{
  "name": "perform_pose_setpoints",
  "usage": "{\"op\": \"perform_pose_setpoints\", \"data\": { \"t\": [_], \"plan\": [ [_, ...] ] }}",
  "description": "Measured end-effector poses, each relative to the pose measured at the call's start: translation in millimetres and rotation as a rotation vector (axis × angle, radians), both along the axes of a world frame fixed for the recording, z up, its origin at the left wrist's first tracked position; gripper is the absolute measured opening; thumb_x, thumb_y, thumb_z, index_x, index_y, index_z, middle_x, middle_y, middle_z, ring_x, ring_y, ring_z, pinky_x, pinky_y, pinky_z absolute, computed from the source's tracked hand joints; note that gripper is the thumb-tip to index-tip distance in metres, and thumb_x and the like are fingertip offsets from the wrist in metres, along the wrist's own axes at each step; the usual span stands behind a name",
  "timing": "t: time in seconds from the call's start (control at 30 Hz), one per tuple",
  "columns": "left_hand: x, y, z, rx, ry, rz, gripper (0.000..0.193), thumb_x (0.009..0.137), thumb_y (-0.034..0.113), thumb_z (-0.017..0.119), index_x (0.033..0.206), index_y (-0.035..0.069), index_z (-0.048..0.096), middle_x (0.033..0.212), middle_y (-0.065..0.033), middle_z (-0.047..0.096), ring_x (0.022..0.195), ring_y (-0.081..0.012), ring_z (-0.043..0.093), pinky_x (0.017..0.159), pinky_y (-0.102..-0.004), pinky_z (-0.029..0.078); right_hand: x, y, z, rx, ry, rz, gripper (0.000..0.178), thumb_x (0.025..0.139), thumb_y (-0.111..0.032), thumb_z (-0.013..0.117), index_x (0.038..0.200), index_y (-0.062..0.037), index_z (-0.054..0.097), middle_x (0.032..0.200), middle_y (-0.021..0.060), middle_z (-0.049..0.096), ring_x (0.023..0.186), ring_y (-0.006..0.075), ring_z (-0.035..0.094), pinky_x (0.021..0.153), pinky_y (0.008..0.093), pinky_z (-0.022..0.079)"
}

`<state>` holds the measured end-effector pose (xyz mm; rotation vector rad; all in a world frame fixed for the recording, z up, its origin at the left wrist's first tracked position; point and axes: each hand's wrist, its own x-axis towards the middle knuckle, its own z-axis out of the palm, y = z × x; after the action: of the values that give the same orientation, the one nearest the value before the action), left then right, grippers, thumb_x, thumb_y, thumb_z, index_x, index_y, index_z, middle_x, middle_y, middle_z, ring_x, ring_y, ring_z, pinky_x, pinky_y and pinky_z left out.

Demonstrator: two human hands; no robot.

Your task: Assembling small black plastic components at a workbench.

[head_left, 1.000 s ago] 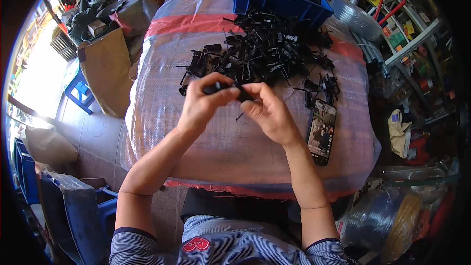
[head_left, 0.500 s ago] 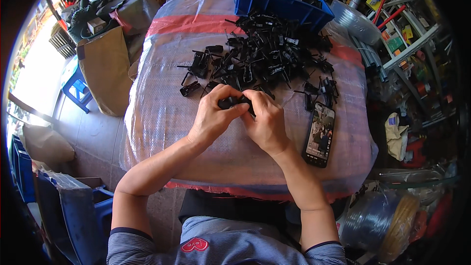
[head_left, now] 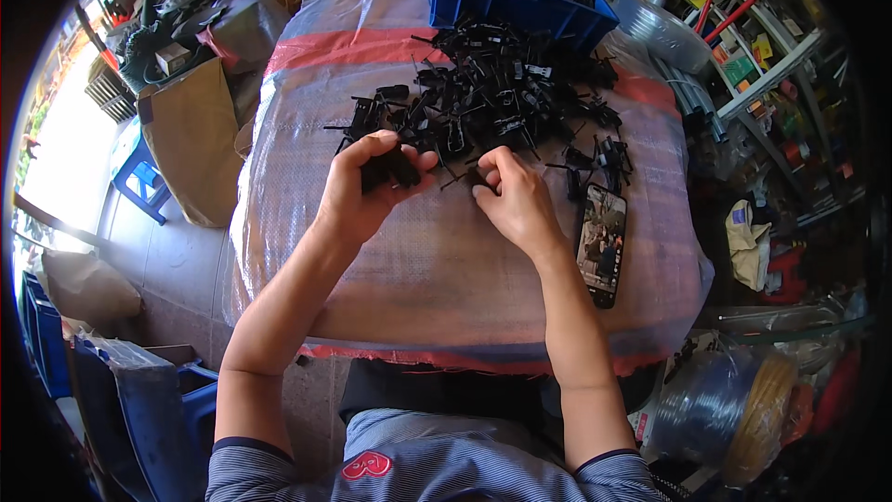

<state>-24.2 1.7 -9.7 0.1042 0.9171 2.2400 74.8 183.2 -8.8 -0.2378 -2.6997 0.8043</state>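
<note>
A heap of small black plastic parts (head_left: 511,84), several with thin rods sticking out, lies on the far half of the covered table. Just in front of its left side, my left hand (head_left: 358,188) is closed round a black plastic part (head_left: 398,167). My right hand (head_left: 516,200) is a short way to the right, its fingers curled and pinched. A small dark piece with a thin rod (head_left: 462,178) shows at those fingertips; its exact kind is hard to make out. The two hands are apart.
A blue plastic crate (head_left: 520,2) holding more black parts stands at the table's far edge. Near the right side lies a phone (head_left: 602,246) with its screen lit. Woven plastic sheeting (head_left: 427,288) covers the table. Spools of clear tubing (head_left: 711,418) sit at the lower right.
My hands, together on one black part before, have separated. The left moved left with a black part; the right moved slightly right with a small dark piece. The whole view shifted a little.
</note>
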Motion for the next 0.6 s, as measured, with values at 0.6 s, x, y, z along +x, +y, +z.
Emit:
{"op": "perform_pose_setpoints", "data": {
  "t": [0.6],
  "plan": [
    [33,14,7,-0.406,0.498,-0.071,0.016,0.075,0.011,0.07,0.084,0.004,0.06,0.067,0.0009,0.054,0.058,-0.0063,0.05,0.054,-0.0198,0.038,4,-22,10,-1.026,0.403,0.006,0.011,0.085,-0.013,0.061,0.089,-0.0031,0.057,0.071,-0.0018,0.055,0.059,0.0049,0.048,0.052,0.0185,0.041]
  ]
}}
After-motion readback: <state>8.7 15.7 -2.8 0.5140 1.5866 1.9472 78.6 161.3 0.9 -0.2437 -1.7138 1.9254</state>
